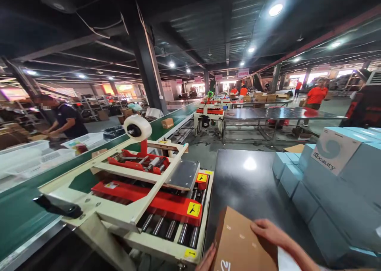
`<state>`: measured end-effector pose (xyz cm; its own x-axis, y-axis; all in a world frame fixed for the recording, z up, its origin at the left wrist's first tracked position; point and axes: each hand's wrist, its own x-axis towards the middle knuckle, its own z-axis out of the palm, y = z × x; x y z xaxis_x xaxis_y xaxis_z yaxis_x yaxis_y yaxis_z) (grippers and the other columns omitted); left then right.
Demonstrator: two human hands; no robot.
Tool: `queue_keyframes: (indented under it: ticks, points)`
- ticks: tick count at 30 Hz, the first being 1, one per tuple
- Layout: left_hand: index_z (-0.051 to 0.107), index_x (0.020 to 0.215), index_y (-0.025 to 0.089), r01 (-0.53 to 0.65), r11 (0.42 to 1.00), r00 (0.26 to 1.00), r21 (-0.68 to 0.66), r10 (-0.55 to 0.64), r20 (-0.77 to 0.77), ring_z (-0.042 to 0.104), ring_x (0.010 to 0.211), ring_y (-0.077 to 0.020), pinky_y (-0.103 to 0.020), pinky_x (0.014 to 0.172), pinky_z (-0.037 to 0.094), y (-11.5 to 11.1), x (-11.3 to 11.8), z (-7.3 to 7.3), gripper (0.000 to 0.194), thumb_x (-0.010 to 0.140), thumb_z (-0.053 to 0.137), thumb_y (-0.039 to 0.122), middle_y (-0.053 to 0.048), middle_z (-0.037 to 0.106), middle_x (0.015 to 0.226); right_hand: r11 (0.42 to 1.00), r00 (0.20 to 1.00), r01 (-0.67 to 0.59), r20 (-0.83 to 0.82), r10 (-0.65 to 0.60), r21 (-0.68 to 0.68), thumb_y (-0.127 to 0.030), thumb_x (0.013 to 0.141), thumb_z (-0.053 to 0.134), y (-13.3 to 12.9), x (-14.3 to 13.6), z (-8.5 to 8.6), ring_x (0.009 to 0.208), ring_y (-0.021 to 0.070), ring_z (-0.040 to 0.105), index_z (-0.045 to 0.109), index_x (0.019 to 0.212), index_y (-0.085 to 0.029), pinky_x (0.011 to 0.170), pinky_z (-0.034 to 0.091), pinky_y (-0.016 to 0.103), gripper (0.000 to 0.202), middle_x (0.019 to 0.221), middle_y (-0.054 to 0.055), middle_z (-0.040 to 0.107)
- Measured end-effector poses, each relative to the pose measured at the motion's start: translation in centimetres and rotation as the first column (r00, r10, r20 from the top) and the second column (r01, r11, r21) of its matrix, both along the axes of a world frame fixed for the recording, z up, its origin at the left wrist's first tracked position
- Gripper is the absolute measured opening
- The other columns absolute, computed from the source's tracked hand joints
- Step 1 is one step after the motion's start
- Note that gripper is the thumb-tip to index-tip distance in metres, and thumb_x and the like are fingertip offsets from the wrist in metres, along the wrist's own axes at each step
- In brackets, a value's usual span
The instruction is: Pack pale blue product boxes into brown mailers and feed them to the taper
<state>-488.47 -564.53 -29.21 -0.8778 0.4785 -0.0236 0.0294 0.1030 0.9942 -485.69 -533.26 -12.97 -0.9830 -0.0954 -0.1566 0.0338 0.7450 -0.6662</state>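
A brown cardboard box with small white marks is between my hands at the bottom of the head view, over the dark shiny table. My right hand grips its right edge, thumb lying on the near face. From the left side my left hand presses against the box, cut off by the frame's lower edge. Just left of the box stands a carton-sealing machine with red side guides, metal rollers and a roll of clear tape on top.
Light-blue boxes are stacked on the table's right side. A green conveyor belt runs along the left, carrying a small carton farther on. Beyond it a person works near white bins. Another person in orange stands at the back right.
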Motion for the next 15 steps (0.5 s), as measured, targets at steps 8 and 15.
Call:
queue_keyframes:
  ticks: [8, 15]
  points:
    - [0.042, 0.151, 0.014, 0.009, 0.984, 0.982, 0.179, -0.043, 0.185, 0.030, 0.150, -0.0283, -0.048, 0.124, 0.023, 4.1, -3.6, 6.0, 0.091, 0.084, 0.040, 0.076, -0.011, 0.033, 0.161, 0.859, 0.938, -0.323, 0.014, 0.346, 0.397, -0.040, 0.090, 0.053, -6.8, 7.4, -2.4, 0.072, 0.0177, 0.065, 0.072, 0.087, -0.023, 0.067, 0.046, 0.025, 0.025, 0.076, 0.001, 0.071]
    - [0.063, 0.123, 0.013, -0.081, 0.995, 0.996, 0.051, 0.083, -0.044, 0.046, 0.141, -0.0323, -0.043, 0.119, 0.036, 5.5, -3.9, 3.3, 0.067, 0.074, 0.063, 0.059, -0.017, 0.057, 0.144, 0.509, 0.524, 0.733, -0.851, 0.002, 0.452, -0.034, 0.099, 0.040, 8.6, 13.1, 19.6, 0.134, 0.0296, 0.048, 0.064, 0.128, -0.018, 0.112, 0.036, 0.049, 0.041, 0.139, 0.016, 0.058]
